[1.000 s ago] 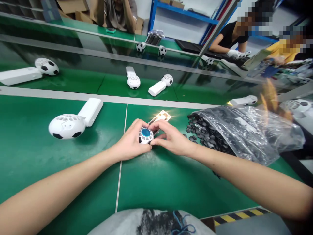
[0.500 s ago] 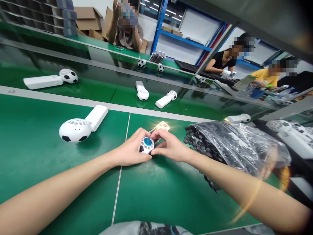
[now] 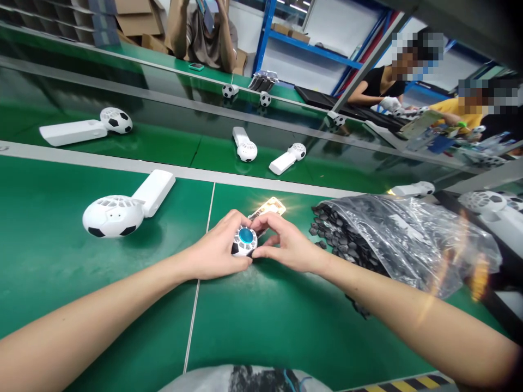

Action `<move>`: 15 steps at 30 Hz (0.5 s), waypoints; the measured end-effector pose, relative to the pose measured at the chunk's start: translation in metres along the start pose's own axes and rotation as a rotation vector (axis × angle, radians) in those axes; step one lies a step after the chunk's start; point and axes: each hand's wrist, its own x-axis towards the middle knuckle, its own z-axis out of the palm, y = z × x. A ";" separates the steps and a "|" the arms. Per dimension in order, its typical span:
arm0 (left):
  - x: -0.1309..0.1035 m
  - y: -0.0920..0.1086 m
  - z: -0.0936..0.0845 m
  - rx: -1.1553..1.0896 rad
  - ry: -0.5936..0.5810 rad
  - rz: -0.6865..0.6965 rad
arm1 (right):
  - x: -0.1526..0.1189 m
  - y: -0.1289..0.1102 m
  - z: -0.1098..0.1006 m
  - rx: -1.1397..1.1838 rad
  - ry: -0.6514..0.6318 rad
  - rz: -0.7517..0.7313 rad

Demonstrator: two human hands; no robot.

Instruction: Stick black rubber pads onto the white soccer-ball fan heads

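A small handheld fan with a white football-patterned head (image 3: 244,243) and a blue round centre is between my hands, low over the green bench. My left hand (image 3: 218,245) is closed around the left side of the head, thumb in front and fingers behind. On the right side, my right hand (image 3: 281,242) bends thumb and index finger against the head's edge. Whether a small piece sits under those fingertips is hidden. Behind my fingers, a bright, glaring panel (image 3: 272,208) extends away from the head. Another white fan (image 3: 113,216) lies on the bench to the left.
Right of my hands lies a clear plastic bag (image 3: 408,239) spilling black pieces (image 3: 339,231). Beyond the bench edge, a green belt (image 3: 163,149) carries several white fans (image 3: 288,159). More fans (image 3: 490,209) sit at far right. Co-workers (image 3: 210,38) are across the line.
Both hands keep the same hold on the fan, with hardly any movement. Fans on the belt have shifted slightly right, and the view has tilted a little downward. A co-worker opposite has lowered a held object.
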 end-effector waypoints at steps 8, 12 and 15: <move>0.001 0.002 0.001 -0.027 0.003 -0.012 | 0.000 0.001 0.000 -0.011 0.009 -0.005; 0.000 0.000 0.002 -0.018 0.009 0.025 | -0.002 0.002 0.002 -0.046 0.003 -0.015; 0.000 -0.002 0.004 -0.008 0.012 0.049 | -0.001 0.003 0.002 -0.078 0.002 -0.024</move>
